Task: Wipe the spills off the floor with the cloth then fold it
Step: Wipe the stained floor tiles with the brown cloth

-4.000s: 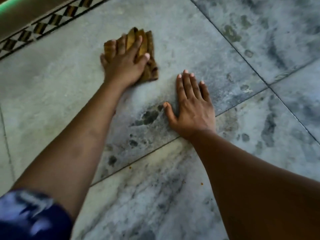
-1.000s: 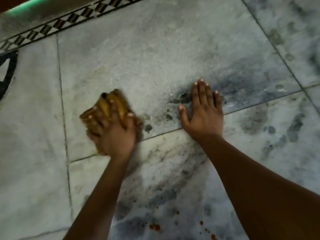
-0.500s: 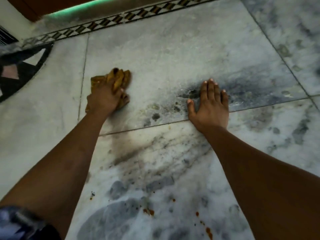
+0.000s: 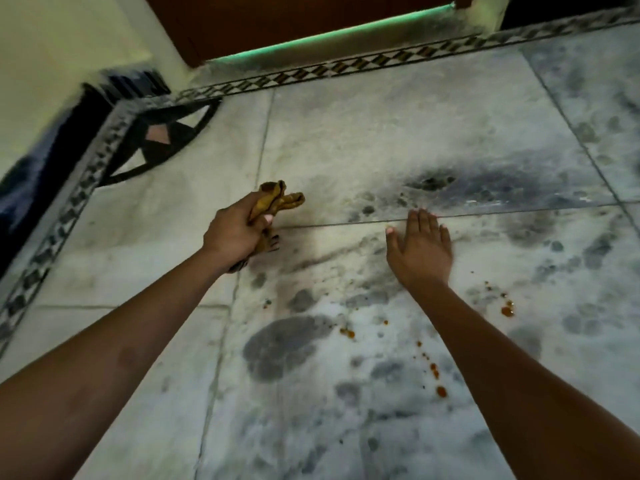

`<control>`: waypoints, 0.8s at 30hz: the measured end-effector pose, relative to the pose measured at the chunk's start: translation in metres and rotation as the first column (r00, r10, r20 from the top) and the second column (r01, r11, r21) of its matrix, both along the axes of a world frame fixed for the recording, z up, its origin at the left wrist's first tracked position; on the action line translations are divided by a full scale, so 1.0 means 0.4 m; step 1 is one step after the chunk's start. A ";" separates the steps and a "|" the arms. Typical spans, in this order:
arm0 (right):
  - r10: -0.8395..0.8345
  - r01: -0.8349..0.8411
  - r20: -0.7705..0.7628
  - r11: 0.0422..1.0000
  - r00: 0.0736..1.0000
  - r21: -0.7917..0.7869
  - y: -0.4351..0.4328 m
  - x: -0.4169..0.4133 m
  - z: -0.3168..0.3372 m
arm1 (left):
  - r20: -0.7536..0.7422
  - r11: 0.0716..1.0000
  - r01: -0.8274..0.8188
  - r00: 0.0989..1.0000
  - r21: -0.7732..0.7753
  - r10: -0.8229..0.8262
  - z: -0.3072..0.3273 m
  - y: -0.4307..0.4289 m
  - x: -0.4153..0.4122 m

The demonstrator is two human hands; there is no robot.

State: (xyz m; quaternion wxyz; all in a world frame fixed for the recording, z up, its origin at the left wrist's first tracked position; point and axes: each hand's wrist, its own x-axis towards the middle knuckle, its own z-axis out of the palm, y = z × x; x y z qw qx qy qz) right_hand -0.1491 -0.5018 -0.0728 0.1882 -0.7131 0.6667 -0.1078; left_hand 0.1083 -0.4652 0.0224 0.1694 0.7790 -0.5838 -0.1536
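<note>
My left hand (image 4: pixel 235 233) is closed around a bunched mustard-brown cloth (image 4: pixel 280 199), held just above the marble floor (image 4: pixel 346 133) near a tile joint. The cloth's end sticks out past my fingers and another bit hangs below my palm. My right hand (image 4: pixel 420 252) lies flat on the floor with fingers together, holding nothing, to the right of the cloth. Orange-brown spill drops (image 4: pixel 347 332) dot the floor between my forearms, more spill drops (image 4: pixel 437 379) run beside my right forearm, and a larger spill blob (image 4: pixel 507 310) lies to its right.
A patterned black-and-white tile border (image 4: pixel 346 65) runs along the far edge below a brown door (image 4: pixel 277 22) with a green glow under it. A wall (image 4: pixel 52 46) and dark floor inlay (image 4: pixel 162 140) stand at the left. Grey smudges mark the marble.
My left hand has lifted and bunched the cloth, shifting from flat wiping to a grip. My right hand slid back slightly. The view pulled back, showing more spill drops and the door.
</note>
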 end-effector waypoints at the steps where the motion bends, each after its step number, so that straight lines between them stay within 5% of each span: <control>1: 0.047 -0.047 0.016 0.999 0.999 0.002 0.036 0.019 0.015 | 0.014 1.000 0.000 1.000 0.016 0.000 0.012 0.039 0.021; 5: 0.262 -0.259 -0.139 0.965 0.955 0.042 0.140 0.029 0.022 | 0.043 0.999 -0.039 0.998 0.031 0.037 0.022 0.166 0.051; 12: 0.331 -0.275 -0.284 0.936 0.900 0.218 0.193 -0.027 0.025 | -0.079 0.991 -0.131 0.988 0.027 0.133 -0.103 0.292 0.040; 18: 0.375 -0.331 -0.222 0.919 0.900 0.213 0.178 -0.052 0.014 | 0.184 0.969 -0.092 0.982 0.230 0.049 -0.251 0.290 -0.011; 24: 0.347 -0.329 -0.203 0.937 0.916 0.119 0.200 -0.059 -0.029 | 0.243 0.952 0.019 0.965 0.305 -0.097 -0.240 0.202 -0.081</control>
